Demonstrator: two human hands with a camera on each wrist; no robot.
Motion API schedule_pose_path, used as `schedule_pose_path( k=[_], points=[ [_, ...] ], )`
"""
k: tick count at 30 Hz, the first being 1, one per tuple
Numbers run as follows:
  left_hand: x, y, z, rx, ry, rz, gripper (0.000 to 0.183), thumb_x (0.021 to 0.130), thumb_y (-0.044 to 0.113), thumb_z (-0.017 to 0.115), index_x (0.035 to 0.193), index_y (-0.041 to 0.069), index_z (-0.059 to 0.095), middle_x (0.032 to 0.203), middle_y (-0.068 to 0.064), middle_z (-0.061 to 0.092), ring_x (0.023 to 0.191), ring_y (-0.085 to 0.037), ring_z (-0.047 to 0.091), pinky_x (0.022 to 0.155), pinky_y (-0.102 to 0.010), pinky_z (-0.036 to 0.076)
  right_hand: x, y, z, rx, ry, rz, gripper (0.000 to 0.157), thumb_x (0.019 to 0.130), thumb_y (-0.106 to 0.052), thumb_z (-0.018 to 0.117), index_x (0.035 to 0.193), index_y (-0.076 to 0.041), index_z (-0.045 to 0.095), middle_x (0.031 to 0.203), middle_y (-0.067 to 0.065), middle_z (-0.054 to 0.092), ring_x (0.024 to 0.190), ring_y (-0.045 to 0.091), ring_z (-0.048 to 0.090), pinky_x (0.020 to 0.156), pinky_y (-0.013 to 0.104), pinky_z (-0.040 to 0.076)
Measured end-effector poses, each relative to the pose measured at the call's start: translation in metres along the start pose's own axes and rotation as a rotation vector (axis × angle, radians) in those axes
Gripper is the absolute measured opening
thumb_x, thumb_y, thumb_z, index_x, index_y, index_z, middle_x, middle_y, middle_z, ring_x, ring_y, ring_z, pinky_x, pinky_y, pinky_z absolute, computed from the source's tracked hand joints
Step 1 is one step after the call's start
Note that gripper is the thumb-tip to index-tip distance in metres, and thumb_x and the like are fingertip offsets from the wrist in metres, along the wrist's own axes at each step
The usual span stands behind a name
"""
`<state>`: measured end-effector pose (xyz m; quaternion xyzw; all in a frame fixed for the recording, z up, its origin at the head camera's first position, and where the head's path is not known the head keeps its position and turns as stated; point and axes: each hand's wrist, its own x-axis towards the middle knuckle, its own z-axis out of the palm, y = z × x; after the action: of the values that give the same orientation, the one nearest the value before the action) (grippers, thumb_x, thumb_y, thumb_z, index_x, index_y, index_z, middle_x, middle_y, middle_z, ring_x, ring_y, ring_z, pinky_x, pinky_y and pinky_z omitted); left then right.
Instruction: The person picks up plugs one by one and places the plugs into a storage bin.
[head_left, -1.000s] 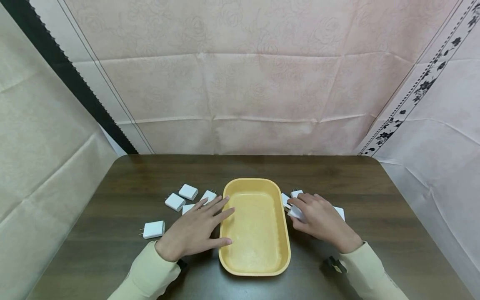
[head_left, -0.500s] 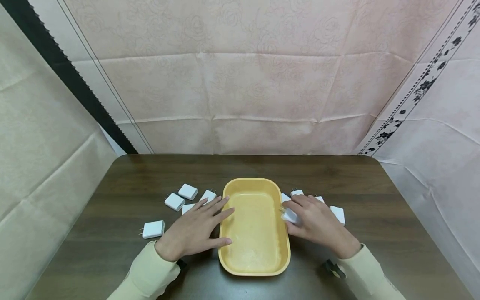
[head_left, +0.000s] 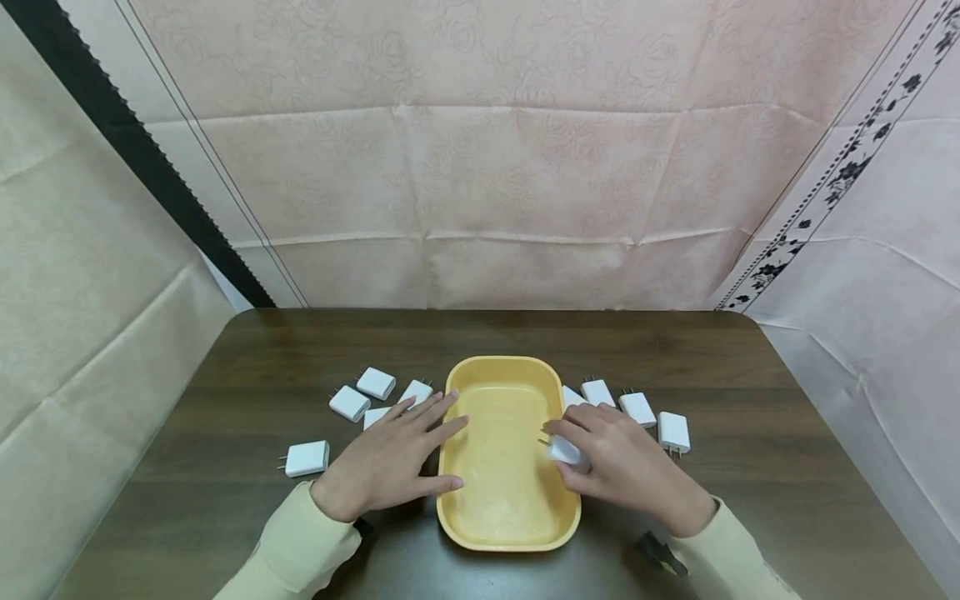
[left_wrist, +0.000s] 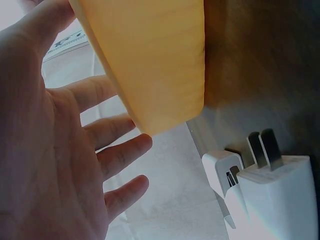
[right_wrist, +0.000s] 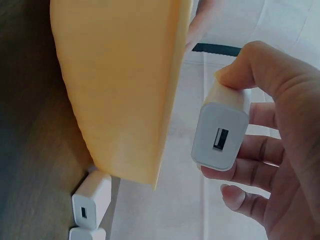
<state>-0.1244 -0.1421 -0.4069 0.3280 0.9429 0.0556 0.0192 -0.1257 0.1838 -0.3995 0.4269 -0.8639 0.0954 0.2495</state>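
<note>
R hand pinching charger above tray

Head cam: R hand is holding white charger over tray's R rim, prongs pointing L; L hand is resting on L rim, fingers spread & fairly straight.
L wrist cam: L fingers are lying apart, some touching tray.
R wrist cam: thumb & fingers are gripping charger's opp. sides, port end facing cam.

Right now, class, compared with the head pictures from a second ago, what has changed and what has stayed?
The right hand, pinching a white USB charger, moved leftward from beside the yellow tray to over its right edge. The left hand, the tray and the chargers to its left stayed put.
</note>
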Motion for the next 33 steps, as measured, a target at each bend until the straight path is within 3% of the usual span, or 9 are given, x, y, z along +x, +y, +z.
schedule_pose_path(
  k=[9,17,24,33],
  points=[
    [0.003,0.003,0.003,-0.013,-0.006,-0.062,0.073,0.093,0.069,0.050,0.149,0.021,0.053,0.167,-0.014,0.025,0.150,-0.031,0.037,0.120,-0.052,0.031,0.001,-0.008,0.003,0.013,0.000,-0.024,0.042,0.066,-0.027,0.079,0.106,-0.017,0.072,0.092,-0.004,0.065,0.083,0.010,0.062,0.073,0.034,0.053],
    [0.010,0.011,0.010,0.087,0.083,-0.102,0.070,0.097,0.061,0.051,0.146,0.010,0.055,0.160,-0.020,0.039,0.142,-0.033,0.049,0.110,-0.052,0.044,0.001,-0.012,0.005,0.019,-0.015,-0.033,0.042,0.067,-0.028,0.078,0.107,-0.016,0.072,0.094,-0.004,0.065,0.082,0.010,0.060,0.072,0.034,0.053],
    [0.013,0.014,0.017,0.145,0.116,-0.106,0.070,0.099,0.060,0.047,0.144,0.006,0.056,0.156,-0.022,0.043,0.139,-0.033,0.051,0.108,-0.051,0.044,0.001,-0.016,0.010,0.042,0.005,-0.067,0.040,0.066,-0.025,0.080,0.105,-0.015,0.072,0.092,-0.003,0.065,0.083,0.012,0.061,0.075,0.032,0.055],
    [0.012,0.016,0.018,0.097,0.083,-0.158,0.071,0.099,0.061,0.046,0.147,0.008,0.053,0.160,-0.020,0.038,0.138,-0.034,0.051,0.110,-0.053,0.043,0.000,-0.028,0.019,0.071,-0.109,-0.096,0.039,0.074,-0.030,0.083,0.108,-0.015,0.071,0.094,-0.005,0.065,0.083,0.010,0.061,0.079,0.029,0.054]
  ],
)
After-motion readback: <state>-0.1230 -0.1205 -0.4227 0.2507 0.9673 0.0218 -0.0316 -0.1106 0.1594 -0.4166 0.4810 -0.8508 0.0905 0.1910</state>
